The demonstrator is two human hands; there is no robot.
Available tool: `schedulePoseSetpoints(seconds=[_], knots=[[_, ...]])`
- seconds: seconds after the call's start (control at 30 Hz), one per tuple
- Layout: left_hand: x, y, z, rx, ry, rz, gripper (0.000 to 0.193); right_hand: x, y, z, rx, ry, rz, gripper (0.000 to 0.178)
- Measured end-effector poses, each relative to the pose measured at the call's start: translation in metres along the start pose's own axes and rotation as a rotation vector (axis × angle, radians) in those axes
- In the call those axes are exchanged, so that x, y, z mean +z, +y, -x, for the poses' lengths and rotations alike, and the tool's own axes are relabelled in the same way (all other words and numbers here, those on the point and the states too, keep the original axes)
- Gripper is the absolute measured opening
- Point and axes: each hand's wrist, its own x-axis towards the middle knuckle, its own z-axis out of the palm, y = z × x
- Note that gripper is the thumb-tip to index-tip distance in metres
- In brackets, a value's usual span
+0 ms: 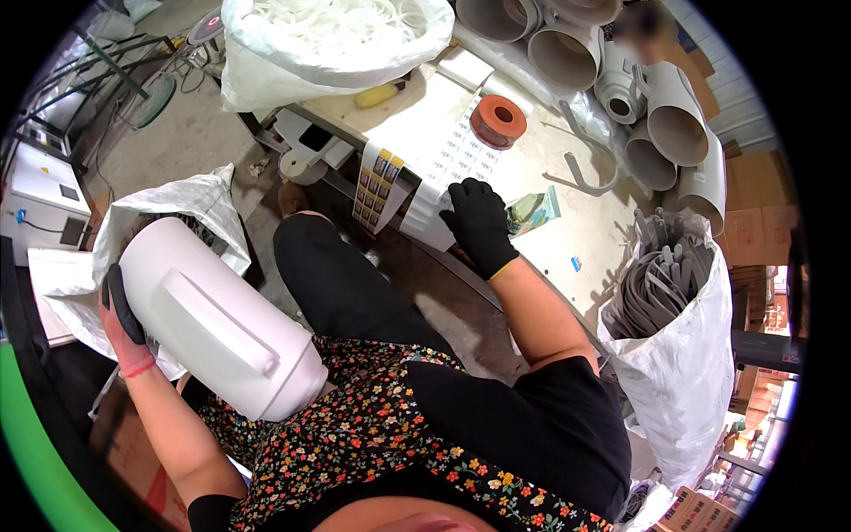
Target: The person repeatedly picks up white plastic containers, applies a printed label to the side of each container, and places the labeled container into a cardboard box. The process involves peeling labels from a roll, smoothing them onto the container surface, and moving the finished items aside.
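Observation:
A large white plastic jug body [226, 319] with a long side handle leans across my lap, its narrower end against my flowered apron. My left hand [124, 324], in a pink and black glove, is closed on the jug's outer left side. On the table edge, my right hand [483, 229] in a black glove rests on a sheet of small printed labels [461, 160]. Its thumb stands apart from the slightly bent fingers, with nothing seen in them. Beside it lies a small green and clear packet [534, 211]. A roll of orange-brown tape [498, 121] sits on the label sheet.
Several grey jug bodies [678, 115] are piled at the table's far right. A sack of grey strips [665, 372] stands at right, and a sack of white rings [337, 66] at the back. A curved grey strip [589, 164] and a yellow banana-like thing [377, 95] lie on the table [567, 275].

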Motion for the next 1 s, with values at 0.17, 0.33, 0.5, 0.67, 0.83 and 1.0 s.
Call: schedulePoseSetpoints(seconds=[0.17, 0.33, 0.5, 0.67, 0.83, 1.0], knots=[[-0.015, -0.014, 0.0, 0.248, -0.074, -0.201, 0.033, 0.022, 0.003, 0.0, 0.062, -0.029, 0.171, 0.014], [-0.039, -0.022, 0.008, 0.013, 0.031, 0.097, 0.031, -0.002, -0.022, -0.001, -0.059, -0.071, 0.032, 0.012], [-0.038, -0.017, 0.003, 0.382, 0.066, -0.263, 0.028, -0.087, -0.123, -0.045, -0.094, -0.204, -0.896, 0.023], [0.0, 0.07, 0.021, 0.204, -0.076, 0.29, 0.021, -0.145, -0.222, -0.13, -0.456, -0.439, -1.37, 0.055], [-0.004, 0.094, 0.035, 0.25, -0.103, 0.239, 0.021, -0.158, -0.266, -0.14, -0.527, -0.654, -1.271, 0.066], [-0.013, 0.092, 0.041, 0.272, -0.071, 0.167, 0.022, -0.149, -0.285, -0.131, -0.53, -0.448, -1.058, 0.069]])
